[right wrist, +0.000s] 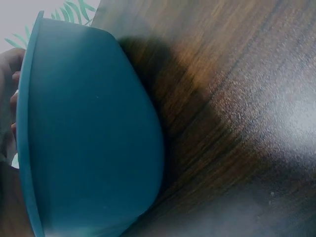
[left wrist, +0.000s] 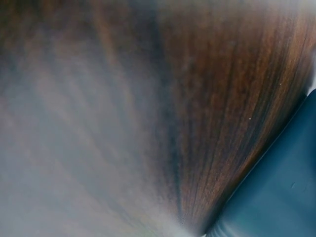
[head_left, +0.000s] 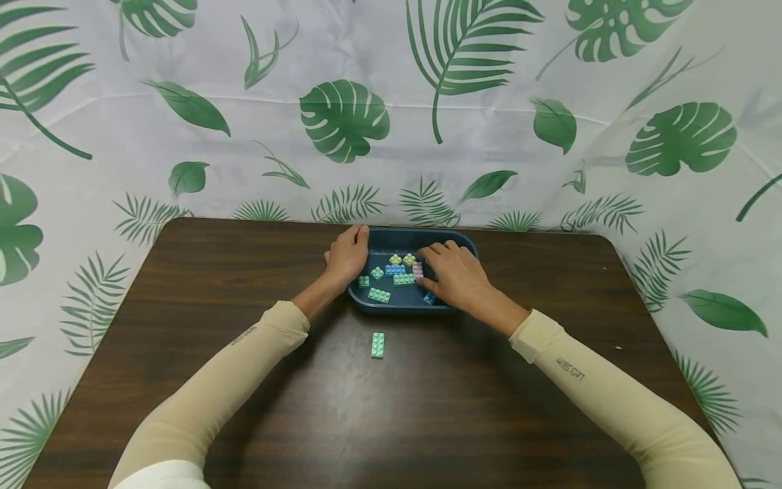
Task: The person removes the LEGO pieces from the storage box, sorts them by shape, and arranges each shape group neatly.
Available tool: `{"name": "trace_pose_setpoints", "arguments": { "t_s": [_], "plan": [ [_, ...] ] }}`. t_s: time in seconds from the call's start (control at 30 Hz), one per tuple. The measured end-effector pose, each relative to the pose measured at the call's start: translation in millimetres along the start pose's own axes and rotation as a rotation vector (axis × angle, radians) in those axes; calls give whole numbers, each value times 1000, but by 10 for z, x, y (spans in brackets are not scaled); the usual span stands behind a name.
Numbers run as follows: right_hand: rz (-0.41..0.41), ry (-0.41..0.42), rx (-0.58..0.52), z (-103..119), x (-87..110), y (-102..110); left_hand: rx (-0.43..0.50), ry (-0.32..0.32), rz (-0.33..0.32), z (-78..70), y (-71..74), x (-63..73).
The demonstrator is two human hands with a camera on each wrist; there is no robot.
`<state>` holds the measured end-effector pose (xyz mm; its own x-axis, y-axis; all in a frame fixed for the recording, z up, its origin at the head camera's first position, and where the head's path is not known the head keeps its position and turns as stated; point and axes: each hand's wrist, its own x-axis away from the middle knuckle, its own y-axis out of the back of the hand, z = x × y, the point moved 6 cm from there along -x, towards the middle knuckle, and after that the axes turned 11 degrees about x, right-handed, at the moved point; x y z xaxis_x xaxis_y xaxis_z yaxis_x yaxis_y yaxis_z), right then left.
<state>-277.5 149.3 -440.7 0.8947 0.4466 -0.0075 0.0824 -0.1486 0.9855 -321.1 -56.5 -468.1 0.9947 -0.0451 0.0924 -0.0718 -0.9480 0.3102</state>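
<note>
A dark blue tray sits at the back of the table with several toy building bricks in it. My left hand grips its left rim, thumb on top. My right hand reaches over the tray's right side, thumb and fingers spread around a pink brick. Next to that lie a blue brick and a green brick. A darker blue brick is partly under the right hand. In the right wrist view the tray's outer wall hides most of the hand.
One green brick lies on the brown wooden table in front of the tray. Two yellow pieces and another green brick are inside the tray. A leaf-printed cloth hangs behind the table.
</note>
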Motion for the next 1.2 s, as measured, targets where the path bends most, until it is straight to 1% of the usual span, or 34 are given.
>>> {"name": "trace_pose_setpoints", "arguments": {
  "t_s": [0.17, 0.37, 0.57, 0.7, 0.8, 1.0, 1.2],
  "plan": [
    [4, 9, 19, 5, -10, -3, 4, -7, -5, -1, 5, 2],
    [21, 7, 16, 5, -20, -25, -11, -7, -3, -9, 5, 8],
    [38, -10, 19, 6, -37, -42, -18, -12, -11, 1, 4, -8],
    [54, -16, 14, 2, -39, -57, -20, -1, -13, 13, 2, -15],
    [40, -7, 12, 7, -33, -64, -18, 3, -16, 20, -3, -10],
    [-2, 5, 7, 6, -34, -69, -27, -12, -12, 12, -12, -14],
    [-5, 7, 1, 11, -43, -78, -21, -13, -8, 36, -9, -16]
  ]
}}
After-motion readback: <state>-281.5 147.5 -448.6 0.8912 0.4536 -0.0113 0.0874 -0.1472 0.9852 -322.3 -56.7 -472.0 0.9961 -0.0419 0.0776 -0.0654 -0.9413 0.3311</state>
